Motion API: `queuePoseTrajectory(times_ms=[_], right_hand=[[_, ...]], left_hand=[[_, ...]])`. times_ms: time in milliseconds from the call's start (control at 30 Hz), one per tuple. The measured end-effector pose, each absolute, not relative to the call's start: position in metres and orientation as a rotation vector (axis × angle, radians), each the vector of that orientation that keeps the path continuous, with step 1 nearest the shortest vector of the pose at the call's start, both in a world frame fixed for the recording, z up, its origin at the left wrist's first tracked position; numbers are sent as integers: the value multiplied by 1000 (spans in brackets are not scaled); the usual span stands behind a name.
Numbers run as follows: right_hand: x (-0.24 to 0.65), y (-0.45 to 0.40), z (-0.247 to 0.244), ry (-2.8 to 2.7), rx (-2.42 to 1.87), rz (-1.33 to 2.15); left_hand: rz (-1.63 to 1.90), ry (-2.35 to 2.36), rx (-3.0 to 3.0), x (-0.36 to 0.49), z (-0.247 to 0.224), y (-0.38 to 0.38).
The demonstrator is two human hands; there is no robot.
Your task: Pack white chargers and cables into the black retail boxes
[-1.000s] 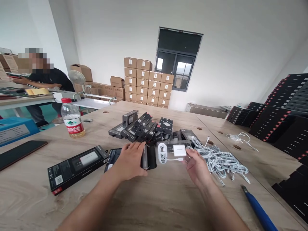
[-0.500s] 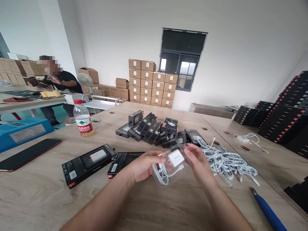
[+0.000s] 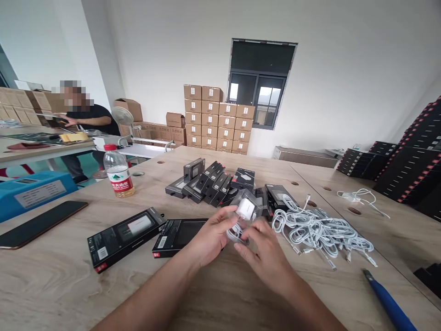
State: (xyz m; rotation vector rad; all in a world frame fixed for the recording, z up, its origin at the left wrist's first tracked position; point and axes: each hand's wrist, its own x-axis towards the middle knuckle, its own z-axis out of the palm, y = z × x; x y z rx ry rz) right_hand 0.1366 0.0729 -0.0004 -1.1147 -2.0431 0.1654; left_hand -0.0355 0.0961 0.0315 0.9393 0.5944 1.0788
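My left hand [image 3: 217, 232] is closed on the edge of a clear plastic tray [image 3: 257, 202], tilted up over the table. A white charger plug [image 3: 245, 209] sits in the tray's upper part, and a coiled white charging cable [image 3: 234, 232] lies below it. My right hand [image 3: 263, 243] has its fingers and thumb bent round the cable at the tray's lower end; the exact contact is partly hidden. Left of my hands lie a black box with a window [image 3: 126, 236] showing a white plug and another black box [image 3: 179, 234], partly behind my left hand.
Several black boxes [image 3: 210, 181] are heaped ahead, with a pile of white cables [image 3: 320, 230] to their right. A blue-handled tool [image 3: 389, 294], a bottle [image 3: 119, 172] and a phone [image 3: 41, 223] lie or stand around. Another person [image 3: 89, 117] sits at a table far left.
The tray has tipped upward and moved slightly away from me. My right hand has left its upper right edge and come down to the cable at the lower end.
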Motion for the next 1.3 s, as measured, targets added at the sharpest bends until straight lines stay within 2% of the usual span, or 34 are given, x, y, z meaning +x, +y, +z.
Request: queuePoseTrajectory(times_ms=[300, 367, 600, 733, 933, 1067, 1300], right_hand=[[145, 83, 5, -1525, -1034, 918], [147, 86, 4, -1484, -1015, 851], [157, 89, -2, -1937, -967, -10], [158, 89, -3, -2025, -825, -215], [152, 84, 1, -2039, -748, -163], [148, 85, -2, -1997, -779, 21], [139, 81, 2, -1596, -835, 375]], left_hand=[[1087, 614, 804, -37, 22, 104], [1091, 630, 758, -38, 23, 104], [1042, 535, 824, -40, 24, 101], [958, 373, 812, -42, 18, 103], [925, 403, 688, -36, 20, 99], [998, 399, 742, -32, 24, 93], [1009, 319, 788, -29, 23, 89]])
